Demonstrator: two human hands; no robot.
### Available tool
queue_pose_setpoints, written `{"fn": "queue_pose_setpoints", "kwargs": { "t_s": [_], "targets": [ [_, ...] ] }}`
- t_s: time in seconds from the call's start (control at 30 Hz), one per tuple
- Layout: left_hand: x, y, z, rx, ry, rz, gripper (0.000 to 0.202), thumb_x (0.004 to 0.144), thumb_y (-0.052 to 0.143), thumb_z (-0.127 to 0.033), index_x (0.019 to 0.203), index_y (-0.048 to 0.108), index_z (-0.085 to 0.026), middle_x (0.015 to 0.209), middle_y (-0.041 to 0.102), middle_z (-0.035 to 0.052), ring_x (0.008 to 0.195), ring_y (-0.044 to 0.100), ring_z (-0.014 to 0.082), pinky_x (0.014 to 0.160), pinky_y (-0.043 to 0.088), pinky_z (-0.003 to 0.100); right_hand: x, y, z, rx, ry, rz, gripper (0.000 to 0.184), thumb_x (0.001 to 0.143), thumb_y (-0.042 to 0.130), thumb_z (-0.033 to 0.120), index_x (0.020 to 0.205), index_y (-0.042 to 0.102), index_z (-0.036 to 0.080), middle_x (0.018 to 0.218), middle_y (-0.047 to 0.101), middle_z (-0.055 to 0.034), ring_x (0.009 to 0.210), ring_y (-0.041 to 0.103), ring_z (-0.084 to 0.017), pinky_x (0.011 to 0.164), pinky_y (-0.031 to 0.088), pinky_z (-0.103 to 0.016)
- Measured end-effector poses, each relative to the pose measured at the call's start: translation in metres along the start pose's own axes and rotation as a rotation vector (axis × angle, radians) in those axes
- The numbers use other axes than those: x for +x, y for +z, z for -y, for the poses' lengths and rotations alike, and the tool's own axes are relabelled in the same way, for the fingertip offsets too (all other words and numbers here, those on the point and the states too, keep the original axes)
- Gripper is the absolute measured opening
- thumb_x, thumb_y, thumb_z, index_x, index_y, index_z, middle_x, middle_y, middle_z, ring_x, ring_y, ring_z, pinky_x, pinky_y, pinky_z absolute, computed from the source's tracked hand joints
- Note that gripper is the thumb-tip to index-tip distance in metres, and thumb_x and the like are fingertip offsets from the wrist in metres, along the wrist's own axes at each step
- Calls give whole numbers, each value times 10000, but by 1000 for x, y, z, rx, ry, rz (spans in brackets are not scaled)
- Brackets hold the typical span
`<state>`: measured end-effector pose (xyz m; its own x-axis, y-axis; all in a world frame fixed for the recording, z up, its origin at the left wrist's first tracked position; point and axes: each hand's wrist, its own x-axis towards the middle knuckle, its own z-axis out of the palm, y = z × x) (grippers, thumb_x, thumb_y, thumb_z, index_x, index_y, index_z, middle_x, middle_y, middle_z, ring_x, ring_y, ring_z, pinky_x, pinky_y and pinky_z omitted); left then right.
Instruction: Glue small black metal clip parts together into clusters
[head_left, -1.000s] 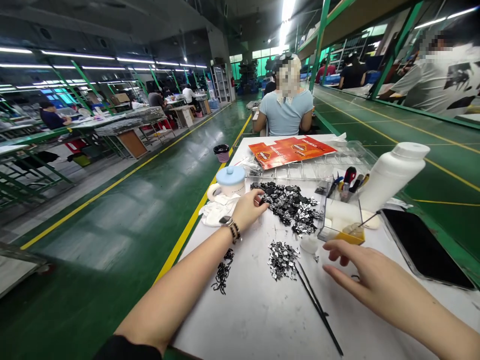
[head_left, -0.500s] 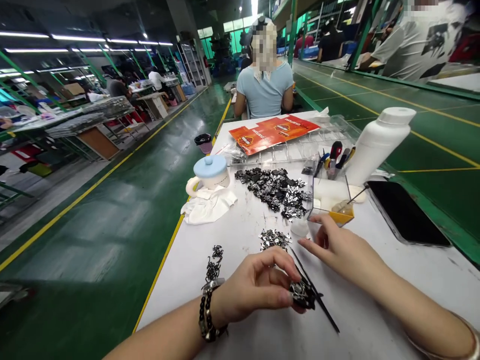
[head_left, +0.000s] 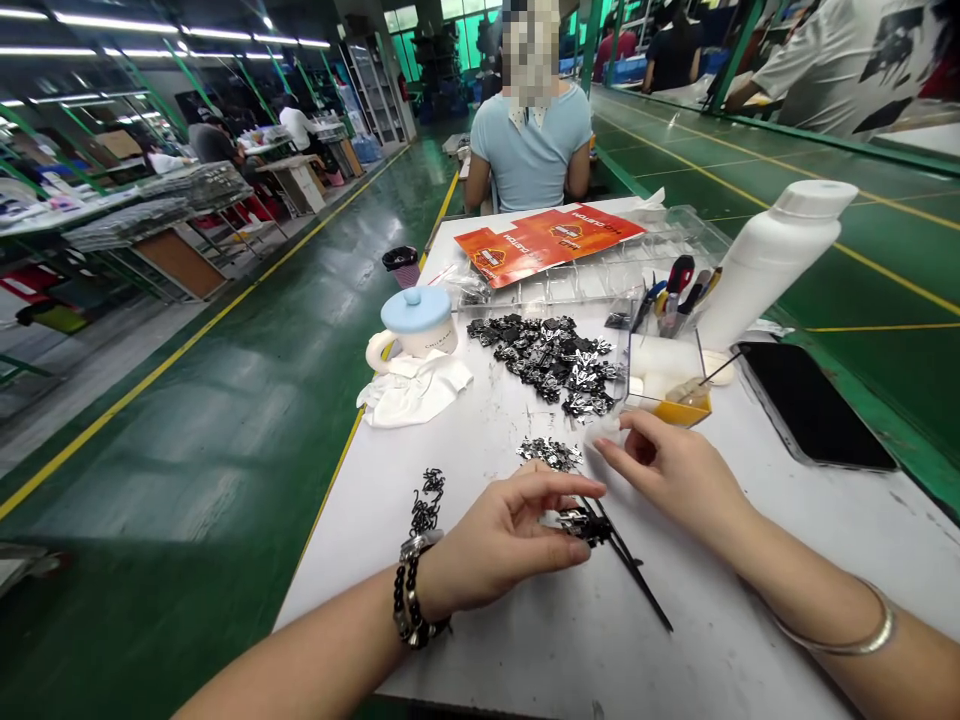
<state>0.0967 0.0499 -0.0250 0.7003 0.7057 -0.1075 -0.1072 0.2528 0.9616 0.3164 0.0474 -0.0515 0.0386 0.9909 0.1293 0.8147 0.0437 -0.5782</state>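
Observation:
My left hand (head_left: 517, 525) holds a small black-and-silver assembled part (head_left: 583, 524) between thumb and fingers. Beside that part, a thin black tool like tweezers (head_left: 651, 592) lies slanted on the white table (head_left: 510, 640). The fingertips of my right hand (head_left: 660, 455) close on a small white piece (head_left: 600, 435); its exact kind is unclear. Just beyond my left hand is a little heap of small silver pieces (head_left: 550, 453). Farther back spreads a larger pile of black-and-silver parts (head_left: 547, 358). Small black curved pieces (head_left: 427, 500) lie left of my left wrist.
A lidded mug (head_left: 418, 322) stands at the left edge by a crumpled white cloth (head_left: 416, 390). On the right are a clear box with a yellow base (head_left: 686, 408), a white bottle (head_left: 772, 265) and a phone (head_left: 814, 405). Orange printed sheets (head_left: 547, 245) lie behind; a person (head_left: 529, 150) sits beyond.
My right fingers have closed on the white piece that lay on the table. My left hand has turned the black-and-silver part. The view has tipped slightly downward.

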Motion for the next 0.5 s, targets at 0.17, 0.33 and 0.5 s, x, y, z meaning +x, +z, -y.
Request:
{"fn": "queue_pose_setpoints", "kwargs": {
  "t_s": [0.17, 0.33, 0.5],
  "targets": [
    [-1, 3, 2, -130, -133, 34, 245, 700, 765, -186, 918, 652, -184, 839, 548, -1, 791, 566, 123, 838, 449, 323, -8, -6, 5, 168, -25, -97, 301, 823, 585, 475, 726, 495, 205, 564, 491, 31, 498, 445, -113, 513, 350, -257],
    [-2, 7, 10, -291, -229, 93, 351, 717, 767, -243, 940, 503, -181, 809, 579, -12, 665, 675, 136, 690, 508, 291, -11, -11, 6, 434, -13, -111, 293, 785, 645, 432, 684, 493, 203, 759, 609, -31, 681, 561, -159, 598, 439, -275],
    [-4, 14, 10, -163, -170, 97, 380, 789, 701, -297, 1102, 499, -223, 823, 517, -31, 564, 636, 78, 614, 493, 235, -13, -17, 8, 818, 73, 15, 288, 792, 625, 471, 843, 520, 208, 1053, 675, -100, 886, 668, -244, 702, 555, -364]
  ]
}}
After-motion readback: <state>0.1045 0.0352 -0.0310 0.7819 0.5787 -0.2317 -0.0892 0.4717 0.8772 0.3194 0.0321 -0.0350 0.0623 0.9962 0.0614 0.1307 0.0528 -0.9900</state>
